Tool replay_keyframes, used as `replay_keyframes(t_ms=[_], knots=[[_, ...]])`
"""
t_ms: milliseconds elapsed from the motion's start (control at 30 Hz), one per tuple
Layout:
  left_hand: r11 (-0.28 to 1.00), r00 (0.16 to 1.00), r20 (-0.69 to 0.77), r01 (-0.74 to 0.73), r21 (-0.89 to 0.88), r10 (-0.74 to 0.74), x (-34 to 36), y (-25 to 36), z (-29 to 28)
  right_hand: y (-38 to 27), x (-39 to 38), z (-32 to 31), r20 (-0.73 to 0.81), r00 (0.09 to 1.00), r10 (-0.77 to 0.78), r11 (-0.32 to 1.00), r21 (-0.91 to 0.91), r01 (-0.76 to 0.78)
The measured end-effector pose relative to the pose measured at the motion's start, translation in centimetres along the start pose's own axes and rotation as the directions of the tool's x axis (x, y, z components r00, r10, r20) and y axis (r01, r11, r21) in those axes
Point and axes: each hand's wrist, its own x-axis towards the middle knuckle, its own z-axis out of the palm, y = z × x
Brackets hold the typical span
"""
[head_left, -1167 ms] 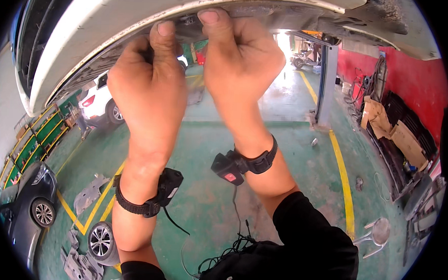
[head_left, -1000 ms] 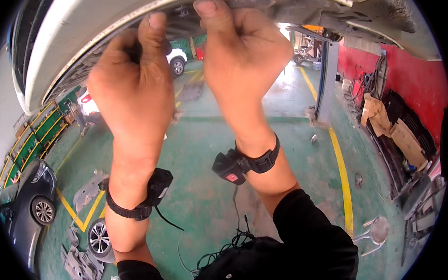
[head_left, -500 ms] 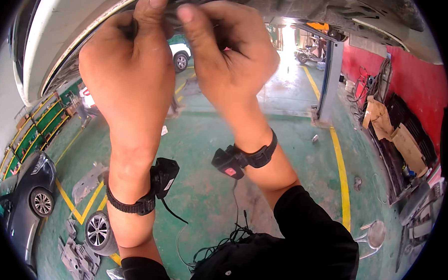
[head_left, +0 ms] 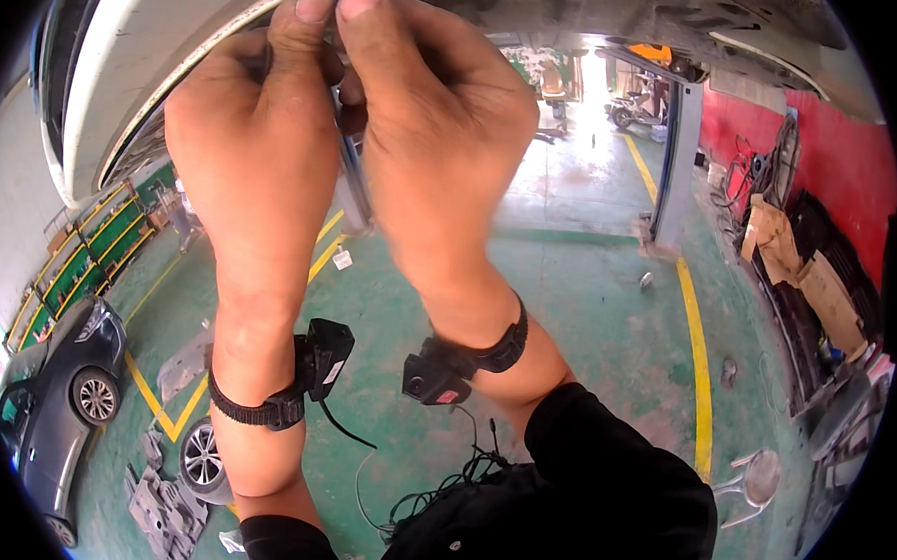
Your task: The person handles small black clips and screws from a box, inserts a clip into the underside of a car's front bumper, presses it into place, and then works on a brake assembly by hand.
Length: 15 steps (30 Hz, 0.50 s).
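Note:
Overhead is a raised car, its white body panel (head_left: 139,41) curving down at the upper left and its dark, dirty underside (head_left: 620,22) spanning the top. Both my arms reach up to the panel's lower edge. My left hand (head_left: 260,117) is closed there, fingers curled behind and thumb pointing up. Beside it my right hand (head_left: 440,120) is closed too, with its thumb tip almost against the left thumb. Whatever the fingers pinch is hidden behind the hands. Black strapped devices sit on my left wrist (head_left: 325,360) and right wrist (head_left: 439,375).
A grey lift post (head_left: 680,165) stands ahead on the right. At left are a dark car (head_left: 58,393), a loose wheel (head_left: 203,460) and grey plastic parts (head_left: 166,513). A round stool (head_left: 762,479) and cardboard (head_left: 833,297) lie right; black cables (head_left: 449,490) hang by my body.
My right hand has moved left toward the left hand, bringing the thumbs together. The left hand stays at the panel edge. The view has shifted slightly.

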Motion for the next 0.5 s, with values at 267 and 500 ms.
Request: replay_keyframes(t_ms=[267, 500], knots=[[0.996, 0.997, -0.028, 0.07, 0.06, -0.068, 0.1, -0.5, -0.2, 0.0, -0.3, 0.5, -0.015, 0.999, -0.039, 0.995, -0.092, 0.037], [0.997, 0.997, 0.009, 0.074, -0.031, -0.074, 0.2, -0.5, 0.1, 1.6, 0.9, -1.6, 0.141, 0.952, -0.272, 0.928, -0.222, 0.298]])
